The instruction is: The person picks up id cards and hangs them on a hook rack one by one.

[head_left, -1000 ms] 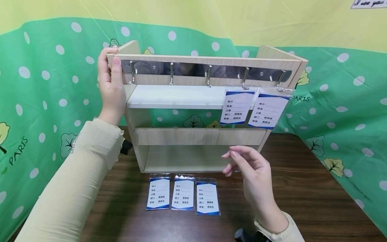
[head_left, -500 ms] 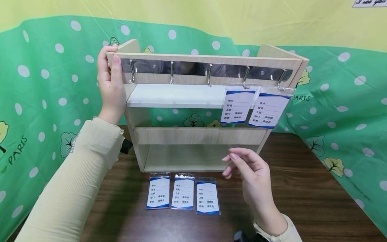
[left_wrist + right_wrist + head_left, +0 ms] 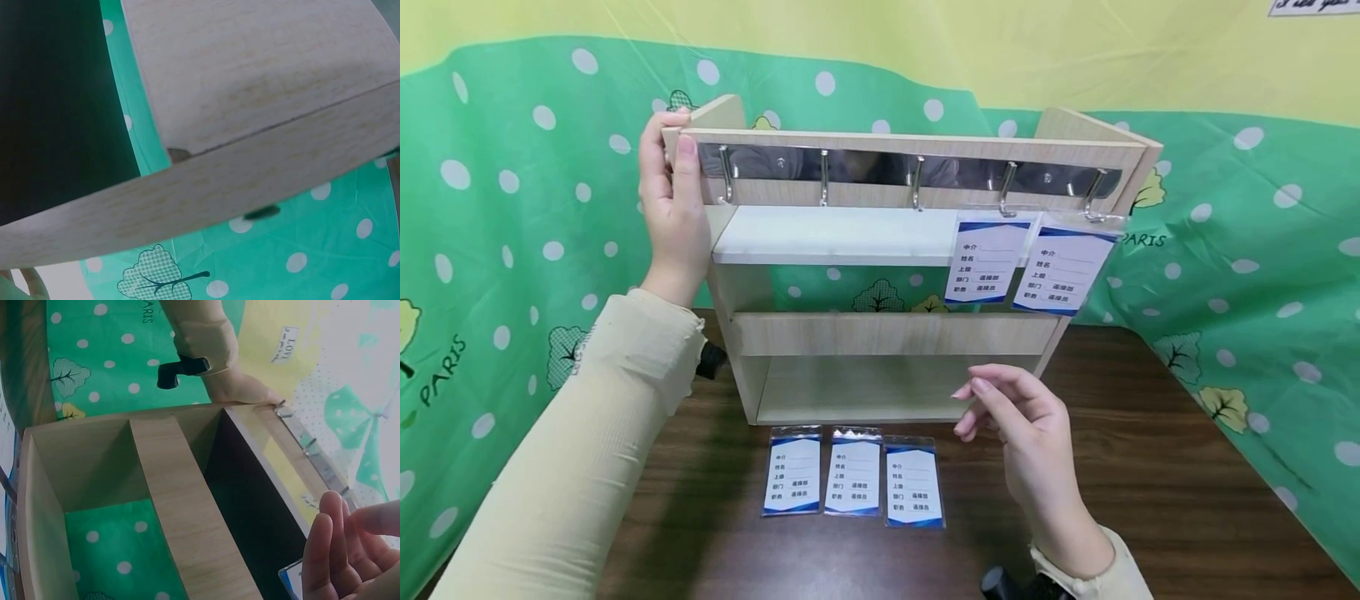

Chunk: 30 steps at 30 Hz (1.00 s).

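My left hand (image 3: 676, 208) grips the upper left corner of a light wooden shelf rack (image 3: 895, 335), thumb on the front and fingers round the side. Across the rack's top board runs a shiny metal strip (image 3: 872, 171) with several hooks. On its two rightmost hooks hang a badge holder (image 3: 987, 262) and a second badge holder (image 3: 1063, 268), both with white and blue cards. My right hand (image 3: 1037, 450) hovers in front of the lower shelf, fingers loosely bent and holding nothing. To its left on the table lie three more badge holders (image 3: 853, 475) in a row.
The brown wooden table (image 3: 1187, 467) carries the rack. Behind it hangs a green and yellow curtain (image 3: 557, 192) with white dots and trees. A white shelf board (image 3: 842, 235) sits below the hooks. A black wrist camera (image 3: 178, 372) shows on the left wrist.
The view shifts very slightly. Both hands, the rack and the badge holders keep their places.
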### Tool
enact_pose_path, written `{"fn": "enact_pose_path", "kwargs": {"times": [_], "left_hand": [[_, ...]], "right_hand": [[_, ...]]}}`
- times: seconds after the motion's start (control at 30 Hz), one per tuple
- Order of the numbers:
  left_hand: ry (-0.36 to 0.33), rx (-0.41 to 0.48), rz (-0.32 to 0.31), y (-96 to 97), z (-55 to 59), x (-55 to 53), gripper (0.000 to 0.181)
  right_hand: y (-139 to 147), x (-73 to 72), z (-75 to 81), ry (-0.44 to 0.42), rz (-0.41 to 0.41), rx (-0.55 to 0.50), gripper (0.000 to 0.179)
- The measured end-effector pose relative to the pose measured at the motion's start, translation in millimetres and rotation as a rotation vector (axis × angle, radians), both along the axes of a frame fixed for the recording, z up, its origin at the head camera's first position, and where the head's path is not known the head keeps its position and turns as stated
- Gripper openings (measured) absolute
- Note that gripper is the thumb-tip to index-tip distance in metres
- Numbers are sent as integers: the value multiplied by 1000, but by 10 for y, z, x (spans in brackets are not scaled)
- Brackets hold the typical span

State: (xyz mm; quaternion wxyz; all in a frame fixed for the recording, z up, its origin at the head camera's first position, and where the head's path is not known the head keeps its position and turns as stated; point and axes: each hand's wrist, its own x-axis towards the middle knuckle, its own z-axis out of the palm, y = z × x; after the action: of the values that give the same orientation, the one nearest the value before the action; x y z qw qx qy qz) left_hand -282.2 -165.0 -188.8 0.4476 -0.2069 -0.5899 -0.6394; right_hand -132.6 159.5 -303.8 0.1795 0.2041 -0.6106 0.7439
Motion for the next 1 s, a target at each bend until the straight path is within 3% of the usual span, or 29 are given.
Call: {"fn": "enact_pose_path", "kwargs": {"times": [0.23,0.43,0.63,0.73,0.83,1.0], "left_hand": [[0,1,4,-16,3,0,25],[-2,42,-22,3,38,24,22],[-53,28,11,84,138,175,17],[-43,3,49,115,159,231,17],[-9,5,59,113,155,213,16],[26,-9,68,41,107,71,16]], "right_hand": [[14,-8,12,-27,-32,27,17],[24,-10,18,-13,-5,36,20],[46,-2,38,-29,9,84,21],[63,3,45,-37,25,129,22],[87,0,38,-43,49,174,24],[131,-20,17,-91,73,237,24]]}}
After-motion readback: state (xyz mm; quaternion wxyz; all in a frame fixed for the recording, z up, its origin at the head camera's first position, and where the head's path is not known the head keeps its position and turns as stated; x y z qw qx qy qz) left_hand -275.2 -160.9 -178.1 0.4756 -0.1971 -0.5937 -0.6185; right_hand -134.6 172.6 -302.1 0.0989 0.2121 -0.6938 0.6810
